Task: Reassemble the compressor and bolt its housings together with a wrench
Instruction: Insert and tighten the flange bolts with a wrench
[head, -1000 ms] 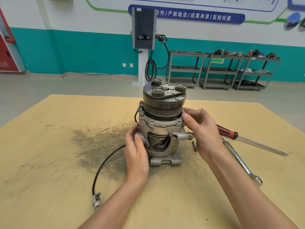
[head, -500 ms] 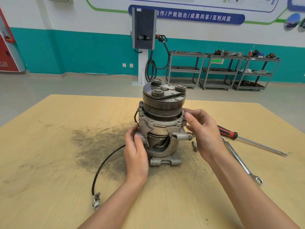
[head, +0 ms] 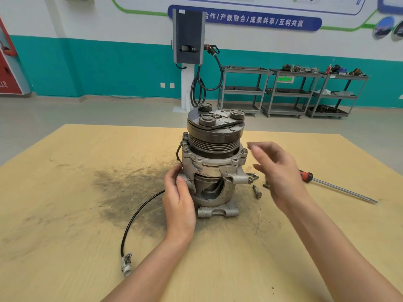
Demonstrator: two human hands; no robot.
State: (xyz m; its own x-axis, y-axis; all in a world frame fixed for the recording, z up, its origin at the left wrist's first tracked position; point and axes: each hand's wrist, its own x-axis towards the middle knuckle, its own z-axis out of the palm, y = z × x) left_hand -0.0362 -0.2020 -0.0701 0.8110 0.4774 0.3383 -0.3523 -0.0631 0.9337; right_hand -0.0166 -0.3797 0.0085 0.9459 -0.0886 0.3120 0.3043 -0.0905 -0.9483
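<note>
Tabletop (head: 65, 214): pale wood board filling the lower view, with a dark greasy smudge left of centre.
Compressor (head: 214, 162): stands upright near the middle of the tabletop, at the right edge of the smudge; dark grooved pulley on top, grey metal housings below, a cut-away window in the lower housing facing the camera.
Left hand (head: 178, 201): fingers and thumb curled against the lower left side of the compressor, gripping the housing by a lug.
Right hand (head: 277, 173): in the air just right of the compressor, not touching it, fingers loosely spread and holding nothing; slightly blurred.
Cable (head: 139, 212): black, runs from the left side of the compressor behind the left hand, across the tabletop toward the camera, and ends in a pale plug (head: 126, 264).
Screwdriver (head: 335, 186): red-and-black handle, long bare shaft, lying on the tabletop right of the right hand, tip pointing right.
Bolts (head: 257, 191): several loose on the tabletop just right of the compressor's base, between it and the right hand; some partly hidden by the hand.
Fitted bolts: heads show on the upper housing's flange, one at the left (head: 185, 134), one at the right (head: 244, 151).
Background: grey wall unit on a white post (head: 188, 38) with a black hose, and grey metal shelf carts (head: 290, 92) along a teal and white wall.
</note>
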